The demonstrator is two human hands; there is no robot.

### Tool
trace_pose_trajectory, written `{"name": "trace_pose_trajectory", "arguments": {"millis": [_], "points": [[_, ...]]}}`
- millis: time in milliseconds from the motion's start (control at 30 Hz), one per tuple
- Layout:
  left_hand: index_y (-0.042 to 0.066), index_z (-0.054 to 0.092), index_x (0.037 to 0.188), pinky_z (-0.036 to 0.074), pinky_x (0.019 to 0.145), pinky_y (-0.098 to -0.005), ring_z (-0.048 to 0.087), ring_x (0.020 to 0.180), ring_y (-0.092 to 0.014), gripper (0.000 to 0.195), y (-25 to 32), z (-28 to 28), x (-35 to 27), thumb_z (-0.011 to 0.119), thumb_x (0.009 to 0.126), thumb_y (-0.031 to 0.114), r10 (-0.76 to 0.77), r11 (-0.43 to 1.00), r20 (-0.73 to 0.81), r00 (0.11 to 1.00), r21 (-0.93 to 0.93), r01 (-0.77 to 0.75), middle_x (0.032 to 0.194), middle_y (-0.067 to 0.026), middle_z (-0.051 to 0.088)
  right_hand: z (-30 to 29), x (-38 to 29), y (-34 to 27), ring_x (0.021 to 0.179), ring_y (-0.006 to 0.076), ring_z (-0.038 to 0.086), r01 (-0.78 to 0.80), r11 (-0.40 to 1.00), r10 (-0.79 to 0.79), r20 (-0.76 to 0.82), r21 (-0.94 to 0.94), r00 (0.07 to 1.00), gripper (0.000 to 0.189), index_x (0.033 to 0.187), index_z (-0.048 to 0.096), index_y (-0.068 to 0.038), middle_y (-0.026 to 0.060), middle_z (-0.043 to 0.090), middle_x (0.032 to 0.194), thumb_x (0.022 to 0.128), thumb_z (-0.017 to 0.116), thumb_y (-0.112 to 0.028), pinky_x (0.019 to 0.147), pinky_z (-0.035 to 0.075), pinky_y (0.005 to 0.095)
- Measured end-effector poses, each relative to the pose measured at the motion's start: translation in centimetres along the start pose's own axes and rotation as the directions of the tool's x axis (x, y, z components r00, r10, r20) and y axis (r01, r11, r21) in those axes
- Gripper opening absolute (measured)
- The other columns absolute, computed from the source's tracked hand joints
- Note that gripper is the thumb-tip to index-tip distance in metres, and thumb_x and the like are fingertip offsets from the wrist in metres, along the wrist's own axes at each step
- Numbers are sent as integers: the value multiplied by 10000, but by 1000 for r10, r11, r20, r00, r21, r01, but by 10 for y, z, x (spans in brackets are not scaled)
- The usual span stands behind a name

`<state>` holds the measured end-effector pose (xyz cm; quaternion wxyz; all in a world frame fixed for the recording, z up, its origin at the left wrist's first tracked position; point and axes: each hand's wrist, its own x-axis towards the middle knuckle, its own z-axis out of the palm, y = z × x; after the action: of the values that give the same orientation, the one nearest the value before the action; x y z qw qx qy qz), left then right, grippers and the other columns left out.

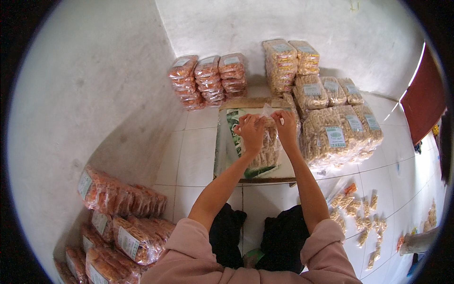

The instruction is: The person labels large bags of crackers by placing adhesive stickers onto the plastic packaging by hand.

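Note:
A clear plastic bag of pale stick-shaped snacks (265, 152) lies on a low table (220, 156) in front of me. My left hand (252, 129) and my right hand (286, 125) are at its far end, one on each side. Between them the bag's loose plastic mouth (266, 110) sticks up, with the fingers of both hands pinching it. My forearms partly cover the table, and my fingertips hide some of the plastic. A green-and-white printed sheet (232, 119) shows beside and below the bag.
Stacked bags of orange-brown snacks (207, 80) stand by the wall, with more such bags (122, 191) at lower left. Labelled bags of pale sticks (340, 131) are piled right of the table. Small snack packets (367, 220) lie on the tiled floor (198, 149).

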<state>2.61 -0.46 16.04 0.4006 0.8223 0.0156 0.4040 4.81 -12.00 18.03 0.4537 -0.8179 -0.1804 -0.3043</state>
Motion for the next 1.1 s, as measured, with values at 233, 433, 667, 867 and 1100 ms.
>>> {"name": "trace_pose_trajectory", "arguments": {"millis": [233, 433, 667, 867, 1100], "points": [[90, 609, 854, 170, 860, -439, 425, 1018, -183, 216, -5, -6, -6, 578, 800, 297, 13, 994, 49, 999, -112, -7, 900, 2, 590, 9, -4, 7, 781, 226, 465, -223, 963, 214, 74, 152, 974, 86, 827, 604, -53, 67, 565, 725, 792, 589, -130, 731, 372, 351], [81, 618, 892, 185, 859, -429, 414, 1018, -228, 207, -15, 0, 2, 557, 822, 266, 81, 993, 68, 994, -95, -74, 910, -32, 586, 23, 1, 18, 813, 188, 449, -171, 985, 169, 58, 29, 984, 92, 876, 606, -123, 13, 545, 766, 820, 564, -184, 800, 283, 396], [79, 623, 847, 257, 851, -372, 397, 984, -238, 138, -1, -3, 14, 564, 799, 194, 133, 973, 71, 989, -197, -117, 855, -35, 587, 18, 4, -6, 855, 217, 434, 9, 995, -23, -143, -100, 990, 113, 931, 568, -155, 8, 515, 774, 825, 543, -126, 808, 276, 407], [89, 621, 876, 227, 863, -412, 390, 1014, -228, 147, -16, 0, 3, 579, 775, 186, 92, 995, 86, 992, -43, -88, 904, -18, 581, -1, -6, -18, 941, 239, 431, 210, 934, -226, -23, -288, 974, 211, 993, 575, -144, 23, 521, 930, 791, 555, -91, 846, 290, 440], [79, 614, 907, 161, 872, -446, 356, 1082, -215, 187, -6, 1, -1, 575, 786, 217, 42, 992, 163, 986, -121, -22, 967, -22, 559, -24, -7, -17, 980, 233, 428, 407, 786, -386, 145, -466, 911, 334, 1038, 592, -156, 27, 510, 991, 709, 649, -162, 874, 313, 422]]}}
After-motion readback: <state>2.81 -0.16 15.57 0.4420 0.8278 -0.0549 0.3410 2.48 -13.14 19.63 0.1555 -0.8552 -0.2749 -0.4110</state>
